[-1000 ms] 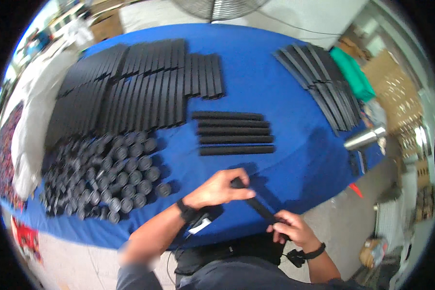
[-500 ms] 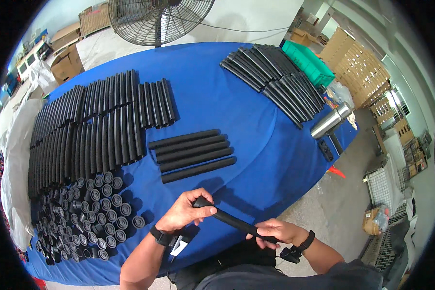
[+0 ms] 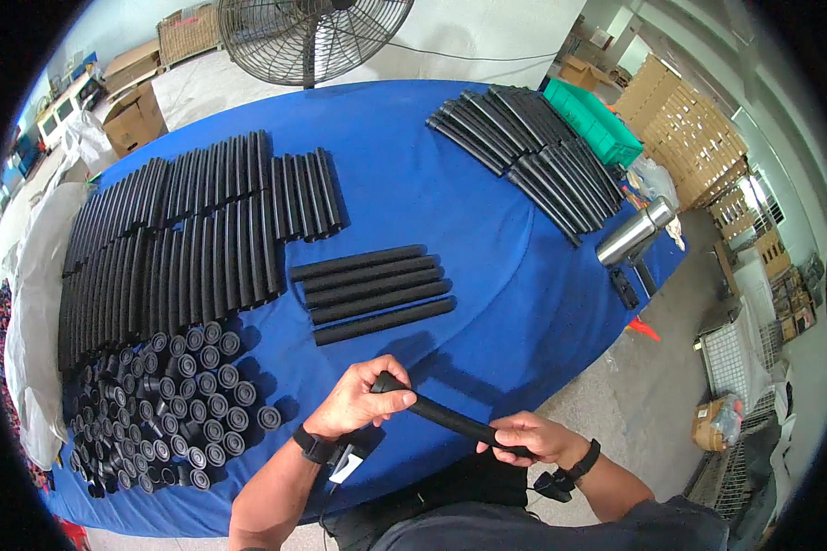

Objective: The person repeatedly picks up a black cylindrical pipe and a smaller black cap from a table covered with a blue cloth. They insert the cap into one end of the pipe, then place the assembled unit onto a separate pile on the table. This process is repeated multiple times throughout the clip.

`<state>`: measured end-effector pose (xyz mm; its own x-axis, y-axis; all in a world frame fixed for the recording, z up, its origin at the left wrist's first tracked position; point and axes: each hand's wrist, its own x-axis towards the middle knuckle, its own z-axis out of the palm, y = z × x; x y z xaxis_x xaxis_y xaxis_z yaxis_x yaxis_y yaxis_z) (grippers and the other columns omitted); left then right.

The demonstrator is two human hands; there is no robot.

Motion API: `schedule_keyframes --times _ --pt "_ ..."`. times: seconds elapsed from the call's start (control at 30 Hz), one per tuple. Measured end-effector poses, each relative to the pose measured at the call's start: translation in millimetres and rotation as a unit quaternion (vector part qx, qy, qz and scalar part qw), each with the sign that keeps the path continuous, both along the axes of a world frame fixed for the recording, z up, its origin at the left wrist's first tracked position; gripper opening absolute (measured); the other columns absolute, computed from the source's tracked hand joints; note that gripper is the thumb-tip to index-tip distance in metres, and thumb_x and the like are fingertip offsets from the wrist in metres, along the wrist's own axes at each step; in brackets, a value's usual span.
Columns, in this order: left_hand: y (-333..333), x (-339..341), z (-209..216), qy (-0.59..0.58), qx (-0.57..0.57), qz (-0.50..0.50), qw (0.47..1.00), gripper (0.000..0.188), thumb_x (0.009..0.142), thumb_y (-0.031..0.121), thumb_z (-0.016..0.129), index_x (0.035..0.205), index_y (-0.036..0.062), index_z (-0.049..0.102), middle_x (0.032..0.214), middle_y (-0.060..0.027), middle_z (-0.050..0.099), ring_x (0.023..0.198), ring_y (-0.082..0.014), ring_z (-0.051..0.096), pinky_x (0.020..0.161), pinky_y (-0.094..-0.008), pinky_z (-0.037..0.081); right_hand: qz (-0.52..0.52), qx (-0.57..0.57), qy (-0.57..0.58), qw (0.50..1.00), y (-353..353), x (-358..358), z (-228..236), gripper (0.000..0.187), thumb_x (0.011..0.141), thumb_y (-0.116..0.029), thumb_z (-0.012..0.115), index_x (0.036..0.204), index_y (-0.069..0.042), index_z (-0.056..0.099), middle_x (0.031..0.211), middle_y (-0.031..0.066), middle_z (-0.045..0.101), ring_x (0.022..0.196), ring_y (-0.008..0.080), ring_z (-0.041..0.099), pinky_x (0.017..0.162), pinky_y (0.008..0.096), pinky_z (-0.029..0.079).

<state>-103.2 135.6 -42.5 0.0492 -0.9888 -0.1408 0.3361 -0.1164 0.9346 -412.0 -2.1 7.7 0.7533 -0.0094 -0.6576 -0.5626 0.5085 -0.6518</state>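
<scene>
Between my hands, above the table's near edge, is a black foam tube (image 3: 452,420), slanting down to the right. My left hand (image 3: 366,397) is closed on its upper left end, where a black cap seems to sit, with the thumb lying across it. Around the lower right end my right hand (image 3: 535,438) is wrapped. Just beyond, several loose black tubes (image 3: 377,289) lie side by side on the blue cloth. To the left of my left hand is a crowd of round black caps (image 3: 217,404), ringed on their faces.
Rows of black tubes (image 3: 170,239) cover the table's left side, and another stack (image 3: 533,151) lies at the far right. Beside it stand a green crate (image 3: 593,121) and a steel flask (image 3: 634,231). A large fan (image 3: 312,37) rises behind the blue-covered table (image 3: 377,174).
The view has shifted slightly, so the table's contents appear a little further right. Both hands keep their hold on the tube, with hardly any movement.
</scene>
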Motion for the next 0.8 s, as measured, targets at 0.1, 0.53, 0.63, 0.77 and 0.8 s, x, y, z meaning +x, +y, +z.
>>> schedule_keyframes --times 0.1,0.53,0.63,0.77,0.8 --pt "0 0 1 0.011 -0.010 0.007 1.000 0.025 0.086 0.018 0.082 0.094 0.0038 0.063 0.071 -0.0011 0.060 0.053 -0.0079 0.056 0.046 -0.0230 0.044 -0.004 0.001 -0.001 1.000 2 1 1 0.035 0.106 -0.033 0.054 0.120 -0.002 0.065 0.075 -0.0039 0.055 0.054 0.0037 0.047 0.045 0.0196 0.034" --pt "-5 0 12 -0.003 0.036 -0.031 0.999 0.037 0.081 0.008 0.085 0.106 0.0035 0.059 0.075 -0.0021 0.062 0.060 -0.0102 0.062 0.052 -0.0251 0.051 0.018 -0.143 -0.025 0.989 -3 6 14 0.040 0.104 -0.033 0.058 0.128 -0.002 0.053 0.092 0.0047 0.065 0.067 0.0094 0.062 0.053 0.0236 0.049" --pt "-1 1 6 0.020 0.017 -0.033 0.999 0.038 0.080 0.006 0.086 0.107 0.0035 0.059 0.077 -0.0024 0.063 0.062 -0.0110 0.064 0.054 -0.0253 0.053 0.001 0.015 0.000 1.000 -16 6 16 0.044 0.106 -0.039 0.053 0.129 -0.001 0.054 0.098 0.0068 0.067 0.069 0.0102 0.062 0.058 0.0249 0.052" --pt "-1 2 -4 0.051 0.023 -0.025 0.998 0.045 0.080 0.007 0.086 0.115 0.0049 0.057 0.082 -0.0037 0.064 0.062 -0.0117 0.065 0.056 -0.0257 0.055 0.110 -0.126 0.013 0.986 -31 11 12 0.036 0.104 -0.034 0.057 0.121 -0.002 0.059 0.094 0.0048 0.065 0.077 0.0094 0.061 0.068 0.0259 0.052" --pt "-3 1 -5 0.067 0.017 -0.010 0.998 0.048 0.081 0.007 0.085 0.119 0.0048 0.056 0.084 -0.0041 0.064 0.066 -0.0114 0.064 0.057 -0.0258 0.055 0.121 -0.190 0.008 0.974 -35 15 20 0.035 0.104 -0.033 0.058 0.120 -0.002 0.059 0.093 0.0040 0.064 0.078 0.0095 0.061 0.069 0.0265 0.052"
